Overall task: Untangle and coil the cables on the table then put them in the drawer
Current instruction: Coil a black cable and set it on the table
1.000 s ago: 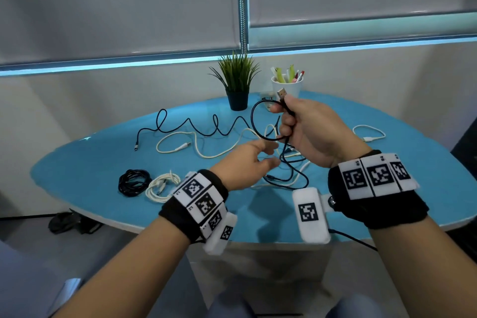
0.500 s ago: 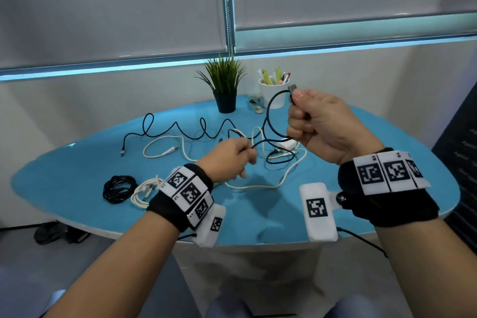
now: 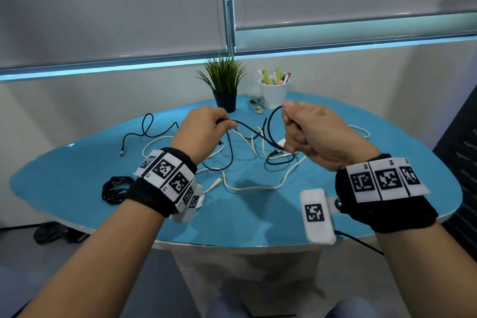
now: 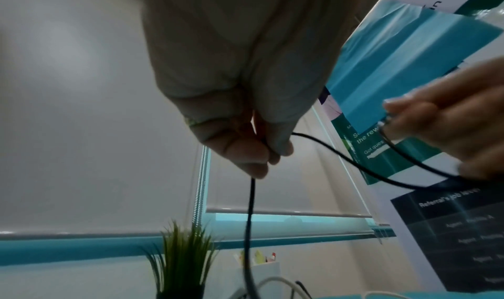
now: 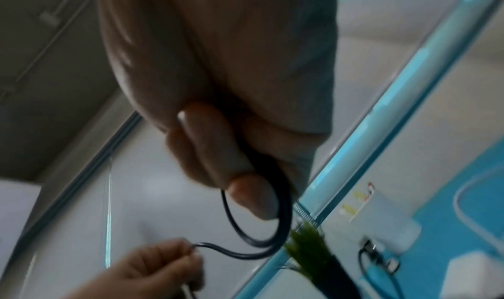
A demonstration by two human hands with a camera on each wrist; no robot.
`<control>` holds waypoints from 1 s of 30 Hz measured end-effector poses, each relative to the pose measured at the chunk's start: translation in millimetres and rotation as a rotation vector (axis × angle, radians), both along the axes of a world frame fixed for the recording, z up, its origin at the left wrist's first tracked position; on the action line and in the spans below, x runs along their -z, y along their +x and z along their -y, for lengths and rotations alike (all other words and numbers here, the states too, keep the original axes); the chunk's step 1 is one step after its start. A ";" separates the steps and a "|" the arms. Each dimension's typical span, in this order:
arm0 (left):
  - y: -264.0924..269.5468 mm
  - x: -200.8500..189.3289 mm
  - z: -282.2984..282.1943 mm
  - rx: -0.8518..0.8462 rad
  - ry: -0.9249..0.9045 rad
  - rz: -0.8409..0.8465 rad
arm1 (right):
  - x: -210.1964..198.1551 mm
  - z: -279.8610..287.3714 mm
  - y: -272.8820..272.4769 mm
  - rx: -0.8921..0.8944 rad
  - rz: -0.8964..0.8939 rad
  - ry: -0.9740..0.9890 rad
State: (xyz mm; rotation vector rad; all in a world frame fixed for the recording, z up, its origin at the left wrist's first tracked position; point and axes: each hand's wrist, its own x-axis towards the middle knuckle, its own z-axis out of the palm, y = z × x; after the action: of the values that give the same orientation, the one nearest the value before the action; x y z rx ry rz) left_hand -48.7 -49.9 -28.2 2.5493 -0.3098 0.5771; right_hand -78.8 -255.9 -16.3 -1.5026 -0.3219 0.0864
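Note:
A dark cable [image 3: 254, 133] stretches between both hands above the blue table [image 3: 258, 217]. My right hand [image 3: 296, 128] grips one end of it with curled fingers, a small loop [image 5: 272, 224] hanging below them. My left hand [image 3: 219, 124] pinches the same dark cable [image 4: 341, 152] further along; the rest drops to the table and runs left to its plug [image 3: 121, 153]. White cables [image 3: 255, 187] lie tangled beneath it. A coiled black cable [image 3: 116, 188] lies at the table's left front; a wristband hides what lies beside it.
A potted plant [image 3: 225, 85] and a white cup of pens [image 3: 274, 91] stand at the table's back edge, with a small stapler-like item [image 3: 256, 107] between them. Another white cable loop [image 3: 361, 131] lies at the right. Shoes [image 3: 51, 233] sit on the floor at the left.
My left hand has risen and moved left along the dark cable, drawing it taut. My right hand has lowered a little, still gripping its end. The view has shifted.

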 end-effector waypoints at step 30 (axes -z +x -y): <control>-33.5 18.0 38.8 0.579 -0.300 -0.468 | -1.9 -12.6 11.0 0.105 -0.047 0.644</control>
State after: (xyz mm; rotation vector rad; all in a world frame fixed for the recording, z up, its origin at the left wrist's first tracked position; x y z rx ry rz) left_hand -82.2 -88.7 -46.2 2.0785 -0.6925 -0.1785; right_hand -67.8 -243.3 -14.4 -0.8743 -0.2041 -0.0631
